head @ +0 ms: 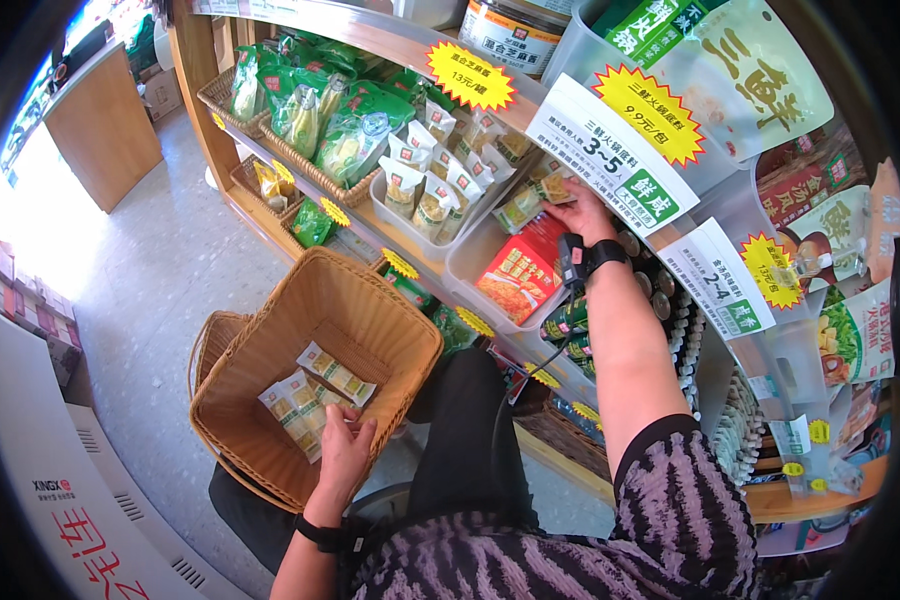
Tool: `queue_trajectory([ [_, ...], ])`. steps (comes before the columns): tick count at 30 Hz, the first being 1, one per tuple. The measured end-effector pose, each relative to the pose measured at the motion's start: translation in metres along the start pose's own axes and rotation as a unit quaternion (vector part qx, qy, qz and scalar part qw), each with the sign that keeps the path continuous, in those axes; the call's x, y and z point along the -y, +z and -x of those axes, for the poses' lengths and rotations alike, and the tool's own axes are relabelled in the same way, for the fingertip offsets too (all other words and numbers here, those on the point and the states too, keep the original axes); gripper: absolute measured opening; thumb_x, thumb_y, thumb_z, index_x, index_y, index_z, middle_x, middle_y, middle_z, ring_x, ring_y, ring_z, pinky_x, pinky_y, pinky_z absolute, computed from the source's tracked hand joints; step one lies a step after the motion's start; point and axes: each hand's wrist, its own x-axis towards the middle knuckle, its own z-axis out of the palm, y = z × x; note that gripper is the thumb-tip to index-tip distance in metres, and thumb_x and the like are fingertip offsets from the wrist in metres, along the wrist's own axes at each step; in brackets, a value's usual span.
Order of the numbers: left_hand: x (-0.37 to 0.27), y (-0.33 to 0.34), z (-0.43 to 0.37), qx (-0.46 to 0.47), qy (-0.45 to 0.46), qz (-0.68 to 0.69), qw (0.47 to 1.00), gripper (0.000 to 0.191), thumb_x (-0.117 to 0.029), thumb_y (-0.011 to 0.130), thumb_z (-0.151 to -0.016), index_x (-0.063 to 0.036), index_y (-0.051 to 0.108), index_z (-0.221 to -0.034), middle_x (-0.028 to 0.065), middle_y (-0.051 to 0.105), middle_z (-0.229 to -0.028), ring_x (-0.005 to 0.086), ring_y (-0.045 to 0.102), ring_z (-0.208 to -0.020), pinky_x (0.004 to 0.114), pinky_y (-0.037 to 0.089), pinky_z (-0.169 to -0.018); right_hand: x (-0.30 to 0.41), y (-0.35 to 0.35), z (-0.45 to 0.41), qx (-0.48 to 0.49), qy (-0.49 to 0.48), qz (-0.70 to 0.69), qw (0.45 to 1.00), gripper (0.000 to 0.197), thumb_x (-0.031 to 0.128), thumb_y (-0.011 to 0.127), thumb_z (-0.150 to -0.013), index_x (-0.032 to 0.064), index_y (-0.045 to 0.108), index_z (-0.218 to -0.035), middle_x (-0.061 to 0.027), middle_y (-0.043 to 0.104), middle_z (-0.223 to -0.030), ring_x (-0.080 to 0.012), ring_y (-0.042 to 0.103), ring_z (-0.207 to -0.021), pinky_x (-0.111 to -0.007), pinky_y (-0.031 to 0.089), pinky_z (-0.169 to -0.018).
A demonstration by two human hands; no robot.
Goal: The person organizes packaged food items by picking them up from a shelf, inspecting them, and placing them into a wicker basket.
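Observation:
My left hand (345, 444) is inside a brown wicker basket (394, 322), its fingers curled over small clear-and-white packets (294, 405). Whether it grips one is not plain. Another such packet (337, 373) lies deeper in the basket, tilted. On the shelf at right, my right hand (586, 214) reaches under a price sign, with thumb and fingers on either side of a similar packet (557, 184). Beside it, a second packet (520, 207) lies at the back of a clear plastic bin (461, 279). Red food boxes (521, 274) stand in the front of that bin.
A clear bin (382, 196) of upright packets adjoins on the left, then wicker trays (266, 142) of green vegetable bags (364, 135). Price signs (611, 154) overhang my right forearm. Cans (566, 322) stand right of the red boxes. A white cabinet (37, 450) is at lower left.

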Motion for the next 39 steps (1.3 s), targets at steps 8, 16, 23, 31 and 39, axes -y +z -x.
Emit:
queue_trajectory([
  [8, -0.003, 0.006, 0.0, 0.04, -0.025, 0.019, 0.999, 0.027, -0.011, 0.059, -0.078, -0.0007, 0.035, -0.086, 0.0128, 0.051, -0.074, 0.0204, 0.055, -0.065, 0.03, 0.045, -0.057, -0.021, 0.05, 0.004, -0.035, 0.1, 0.087, 0.991, 0.036, 0.003, 0.06, -0.076, 0.0083, 0.048, -0.109, -0.0056, 0.051, -0.106, -0.0253, 0.048, -0.101, -0.053, 0.043, -0.083],
  [16, -0.002, -0.002, 0.005, 0.028, -0.017, -0.016, 0.999, 0.026, -0.011, 0.059, -0.077, -0.0002, 0.037, -0.087, 0.0145, 0.053, -0.073, 0.0222, 0.057, -0.064, 0.032, 0.045, -0.056, -0.023, 0.048, 0.002, -0.036, 0.114, 0.114, 0.986, 0.037, 0.0, 0.059, -0.077, 0.0058, 0.046, -0.111, -0.0094, 0.045, -0.108, -0.0307, 0.045, -0.102, -0.051, 0.046, -0.082],
  [23, -0.001, 0.0, 0.006, 0.067, -0.035, -0.022, 0.997, 0.027, -0.011, 0.06, -0.077, 0.0003, 0.038, -0.088, 0.0155, 0.053, -0.074, 0.0244, 0.058, -0.065, 0.033, 0.046, -0.057, -0.034, 0.048, 0.011, -0.057, 0.148, 0.128, 0.979, 0.038, 0.0, 0.06, -0.076, 0.007, 0.045, -0.11, -0.0097, 0.045, -0.109, -0.0312, 0.045, -0.101, -0.051, 0.046, -0.082],
  [31, 0.001, -0.002, 0.005, 0.072, -0.034, -0.028, 0.996, 0.029, -0.012, 0.06, -0.078, 0.0013, 0.039, -0.092, 0.0158, 0.054, -0.079, 0.0254, 0.059, -0.067, 0.033, 0.046, -0.058, -0.022, 0.059, 0.016, -0.105, 0.091, 0.096, 0.986, 0.042, -0.001, 0.056, -0.076, 0.0048, 0.042, -0.115, -0.0096, 0.041, -0.116, -0.0309, 0.042, -0.105, -0.052, 0.045, -0.083],
  [39, -0.06, 0.029, -0.056, 0.155, 0.122, -0.021, 0.98, 0.042, -0.015, 0.059, -0.077, 0.0002, 0.041, -0.112, 0.02, 0.055, -0.1, 0.0306, 0.056, -0.093, 0.035, 0.046, -0.078, -0.008, 0.062, 0.024, -0.038, 0.119, 0.156, 0.98, 0.04, 0.004, 0.061, -0.075, 0.0074, 0.047, -0.111, -0.008, 0.046, -0.11, -0.0299, 0.044, -0.104, -0.052, 0.043, -0.084],
])
